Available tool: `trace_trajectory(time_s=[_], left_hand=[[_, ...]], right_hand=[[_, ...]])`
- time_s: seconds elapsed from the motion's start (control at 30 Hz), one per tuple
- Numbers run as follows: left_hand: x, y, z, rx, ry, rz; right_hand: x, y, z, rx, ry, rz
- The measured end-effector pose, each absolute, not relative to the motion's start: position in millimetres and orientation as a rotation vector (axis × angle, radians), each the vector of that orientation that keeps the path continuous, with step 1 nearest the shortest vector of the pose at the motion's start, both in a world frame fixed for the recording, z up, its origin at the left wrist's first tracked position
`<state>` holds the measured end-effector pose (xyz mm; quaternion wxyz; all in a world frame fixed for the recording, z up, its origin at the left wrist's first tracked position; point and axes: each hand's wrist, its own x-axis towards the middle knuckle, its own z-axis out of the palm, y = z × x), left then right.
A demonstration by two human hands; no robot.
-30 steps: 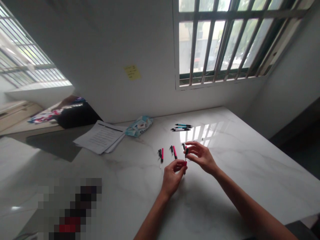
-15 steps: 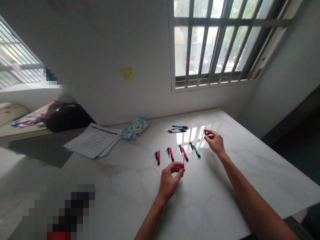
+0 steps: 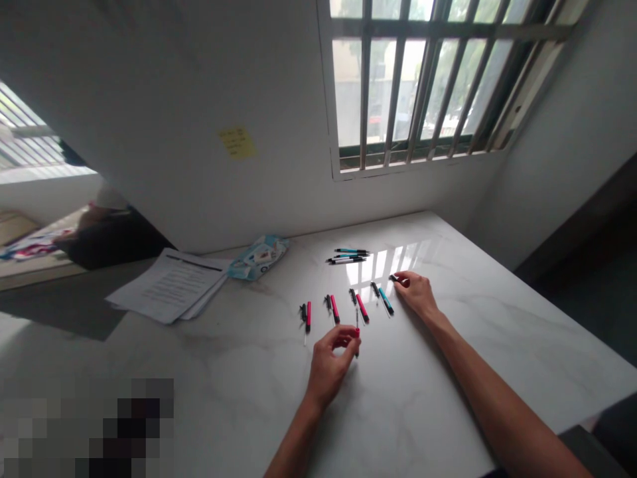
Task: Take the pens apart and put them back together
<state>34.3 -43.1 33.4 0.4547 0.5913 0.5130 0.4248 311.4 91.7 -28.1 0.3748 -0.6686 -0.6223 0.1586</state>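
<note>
Pink piece [image 3: 357, 331] pinched in left hand [image 3: 331, 362] — right hand's [image 3: 417, 294] dark bit [image 3: 393, 278] unclear.

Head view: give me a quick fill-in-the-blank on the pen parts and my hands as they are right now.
1. The left hand pinches a small ____ piece.
2. The right hand rests on the white table with a small ____ part at its fingertips.
3. The barrel nearest the right hand is ____.
4. The stack of papers lies to the ____ of the pens.

Missing words: pink; black; teal; left
</note>
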Motion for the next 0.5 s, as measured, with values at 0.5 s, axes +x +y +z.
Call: trace_trajectory(time_s=[0.5], left_hand=[[34.1,-40.8,30.2,1.358,1.265,1.138]], right_hand=[[313.1,87.5,-22.1,-1.670,-1.583,0.400]])
